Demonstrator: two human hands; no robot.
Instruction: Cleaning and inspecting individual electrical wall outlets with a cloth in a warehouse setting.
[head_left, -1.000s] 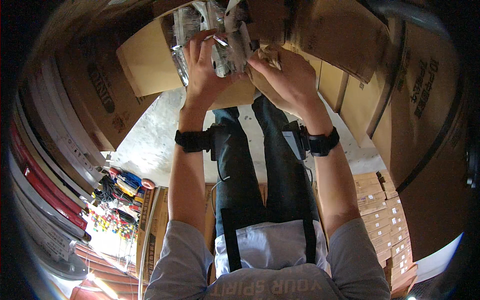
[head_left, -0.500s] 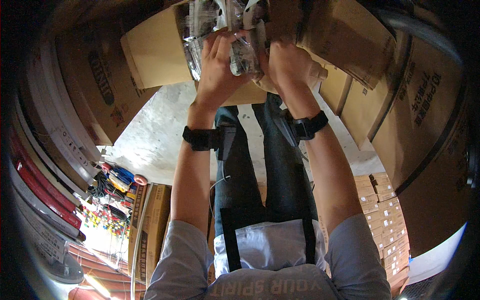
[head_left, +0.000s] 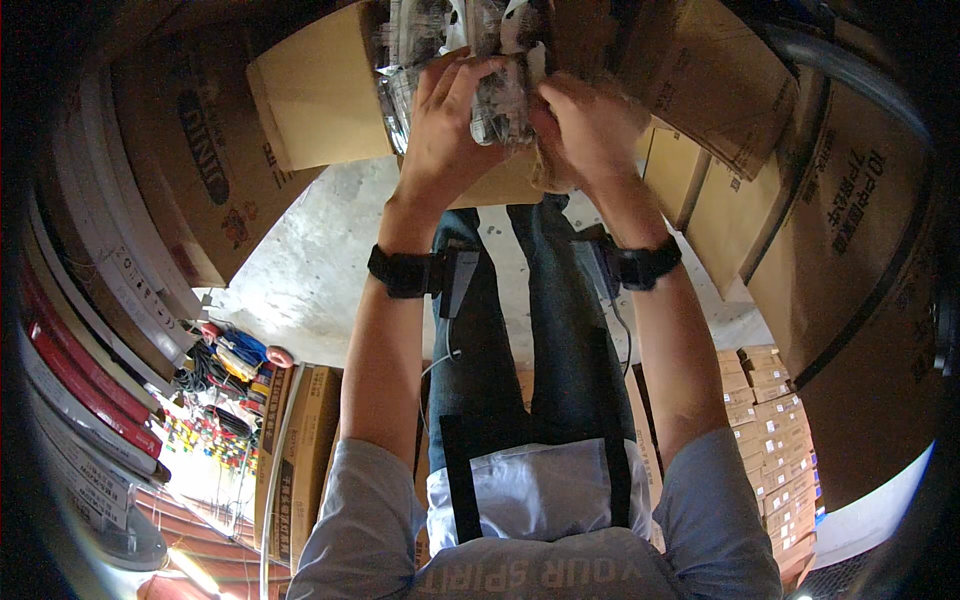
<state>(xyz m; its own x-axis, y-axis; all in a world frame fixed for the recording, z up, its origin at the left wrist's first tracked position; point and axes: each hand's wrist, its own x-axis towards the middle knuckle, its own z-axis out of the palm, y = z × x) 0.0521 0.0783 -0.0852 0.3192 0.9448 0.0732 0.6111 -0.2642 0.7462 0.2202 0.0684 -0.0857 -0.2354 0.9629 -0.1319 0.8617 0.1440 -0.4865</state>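
An open cardboard box point(head_left: 490, 185) stands at the top of the view, packed with clear plastic bags point(head_left: 500, 105) that show dark and silvery contents. My left hand point(head_left: 445, 130) lies on these bags, fingers spread and slightly bent over their near side. To its right, my right hand point(head_left: 598, 125) is closed at the box's right side, blurred by motion. Below its thumb shows a tan, crumpled-looking piece point(head_left: 552, 172); what the fingers themselves hold is hidden. Each wrist wears a black band with a small device.
A box flap point(head_left: 318, 95) opens out to the left, another point(head_left: 725, 85) to the right. Large cartons stand at left point(head_left: 195, 160) and right point(head_left: 840, 220). Smaller cartons point(head_left: 775, 430) are stacked at lower right. Coiled cables point(head_left: 235, 355) lie at lower left. Grey floor point(head_left: 320, 250) shows between.
My right hand has shifted to the right, and the tan piece beside it has moved from its right side to below its thumb. My left hand has moved slightly right over the bags.
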